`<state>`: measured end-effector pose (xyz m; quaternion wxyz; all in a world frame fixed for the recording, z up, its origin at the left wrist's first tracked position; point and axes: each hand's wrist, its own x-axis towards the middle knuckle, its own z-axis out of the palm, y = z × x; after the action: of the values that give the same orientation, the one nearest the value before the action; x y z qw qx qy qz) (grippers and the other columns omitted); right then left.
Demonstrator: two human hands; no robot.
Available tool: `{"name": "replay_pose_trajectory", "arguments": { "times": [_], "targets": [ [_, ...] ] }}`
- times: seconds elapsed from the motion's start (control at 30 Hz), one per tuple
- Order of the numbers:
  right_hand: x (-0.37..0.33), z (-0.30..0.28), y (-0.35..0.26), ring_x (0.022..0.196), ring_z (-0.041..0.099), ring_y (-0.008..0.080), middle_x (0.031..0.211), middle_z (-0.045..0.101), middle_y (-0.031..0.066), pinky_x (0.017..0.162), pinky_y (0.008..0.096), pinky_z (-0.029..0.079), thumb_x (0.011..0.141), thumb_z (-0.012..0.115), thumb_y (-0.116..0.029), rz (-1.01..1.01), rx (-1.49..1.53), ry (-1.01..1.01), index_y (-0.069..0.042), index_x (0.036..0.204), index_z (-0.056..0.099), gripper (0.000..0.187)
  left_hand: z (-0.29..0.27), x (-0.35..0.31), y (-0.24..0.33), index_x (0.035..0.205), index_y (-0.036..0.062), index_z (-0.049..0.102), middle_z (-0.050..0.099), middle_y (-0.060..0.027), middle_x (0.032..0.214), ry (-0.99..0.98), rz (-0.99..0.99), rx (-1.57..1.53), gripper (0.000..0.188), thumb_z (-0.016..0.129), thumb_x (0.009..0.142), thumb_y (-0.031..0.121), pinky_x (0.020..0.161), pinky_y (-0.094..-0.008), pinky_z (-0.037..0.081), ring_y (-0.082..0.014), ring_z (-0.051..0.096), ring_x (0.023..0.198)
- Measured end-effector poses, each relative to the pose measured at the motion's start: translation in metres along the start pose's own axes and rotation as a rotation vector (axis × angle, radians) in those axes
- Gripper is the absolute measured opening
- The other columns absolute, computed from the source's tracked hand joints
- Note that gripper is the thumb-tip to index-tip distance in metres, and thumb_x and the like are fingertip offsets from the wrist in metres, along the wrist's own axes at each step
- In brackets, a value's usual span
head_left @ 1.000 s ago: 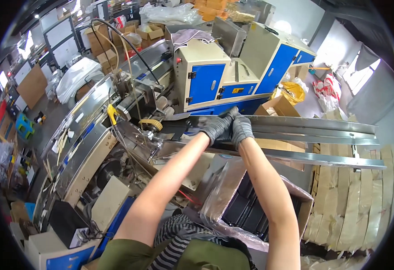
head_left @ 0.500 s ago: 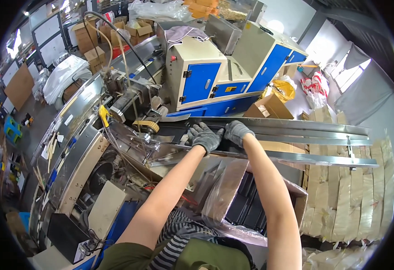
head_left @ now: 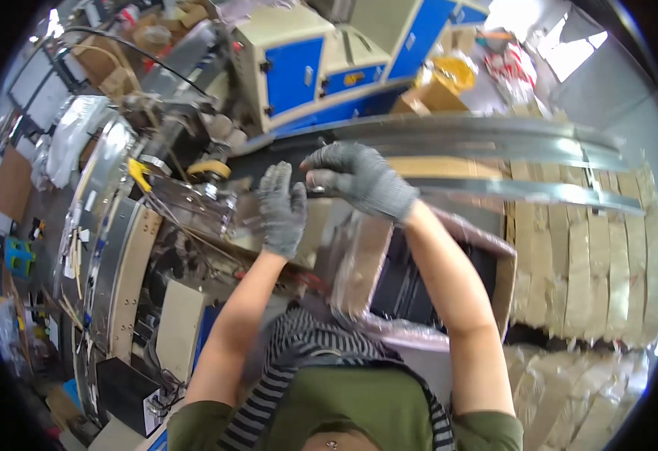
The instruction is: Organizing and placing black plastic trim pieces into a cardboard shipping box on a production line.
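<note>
Both my hands wear grey knit gloves and are raised over the near side of a long metal chute (head_left: 449, 131). My left hand (head_left: 282, 213) is open, its fingers stretched out away from me, with nothing seen in it. To its right, my right hand (head_left: 359, 177) points left with its fingers bent and its thumb apart from them. Nothing shows between its fingers, and it hides part of the chute's near rail (head_left: 539, 194). Under my right forearm stands a plastic-lined carton (head_left: 505, 293) with long black pieces (head_left: 408, 289) lying inside.
Left of my hands is machinery with a brass-coloured wheel (head_left: 210, 170) and a yellow-handled tool (head_left: 140, 174). A curved metal conveyor (head_left: 122, 248) runs along the left. Beyond the chute stands a beige-and-blue machine cabinet (head_left: 291, 71). Wrapped cardboard bundles (head_left: 569, 263) are stacked at the right.
Both hands have come off the chute toward me and the left. The left hand has turned upright, and the right now points left. The view has tipped lower.
</note>
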<state>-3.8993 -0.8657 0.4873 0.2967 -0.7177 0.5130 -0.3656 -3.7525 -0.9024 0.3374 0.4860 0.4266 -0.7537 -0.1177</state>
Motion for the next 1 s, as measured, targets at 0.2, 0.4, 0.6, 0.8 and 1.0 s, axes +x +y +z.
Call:
{"name": "replay_pose_trajectory", "arguments": {
  "times": [0.2, 0.4, 0.6, 0.8, 1.0],
  "targets": [
    [-0.153, -0.064, 0.062, 0.088, 0.064, 0.0225, 0.095, 0.066, 0.0125, 0.078, 0.0324, 0.051, 0.084, 0.063, -0.024, 0.707, 0.434, -0.47, -0.002, 0.104, 0.065, 0.029, 0.0, -0.108, 0.09, 0.114, 0.0041, 0.057, 0.061, -0.0135, 0.095, -0.859, 0.155, -0.205, 0.034, 0.048, 0.085, 0.019, 0.085, -0.0411, 0.042, -0.0307, 0.056, 0.093],
    [-0.255, 0.031, 0.255, 0.127, 0.038, 0.0329, 0.138, 0.039, 0.0185, 0.107, 0.0372, 0.03, 0.075, 0.065, -0.048, 0.613, -0.538, -0.338, -0.001, 0.138, 0.033, 0.085, 0.08, -0.201, 0.158, 0.128, -0.0067, 0.046, 0.067, -0.0138, 0.092, -1.385, 0.285, 0.31, 0.054, 0.052, 0.081, 0.02, 0.072, -0.0421, 0.048, -0.0266, 0.064, 0.084],
    [-0.258, 0.06, 0.236, 0.129, 0.032, 0.0353, 0.14, 0.034, 0.0193, 0.106, 0.0442, 0.027, 0.051, 0.076, -0.061, 0.566, -0.529, -0.329, -0.002, 0.141, 0.025, 0.119, 0.113, -0.224, 0.144, 0.121, 0.0004, 0.057, 0.057, -0.0224, 0.119, -1.765, 0.187, 0.473, 0.042, 0.046, 0.087, 0.024, 0.077, -0.0534, 0.048, -0.0335, 0.06, 0.104],
    [-0.258, 0.059, 0.229, 0.126, 0.034, 0.0375, 0.137, 0.036, 0.0213, 0.104, 0.0444, 0.029, 0.05, 0.076, -0.061, 0.504, -0.562, -0.298, 0.0, 0.139, 0.027, 0.119, 0.121, -0.23, 0.136, 0.114, 0.0084, 0.064, 0.059, -0.0138, 0.121, -1.882, 0.059, 0.467, 0.04, 0.045, 0.089, 0.033, 0.092, -0.0454, 0.044, -0.0288, 0.057, 0.111],
    [-0.264, 0.073, 0.221, 0.125, 0.035, 0.0382, 0.137, 0.034, 0.025, 0.104, 0.0491, 0.026, 0.061, 0.066, -0.062, 0.343, -0.756, -0.321, 0.007, 0.138, 0.024, 0.111, 0.111, -0.222, 0.143, 0.121, 0.0126, 0.059, 0.054, -0.0098, 0.128, -1.74, 0.005, 0.45, 0.043, 0.046, 0.088, 0.036, 0.097, -0.042, 0.041, -0.0272, 0.054, 0.115]
  ]
}}
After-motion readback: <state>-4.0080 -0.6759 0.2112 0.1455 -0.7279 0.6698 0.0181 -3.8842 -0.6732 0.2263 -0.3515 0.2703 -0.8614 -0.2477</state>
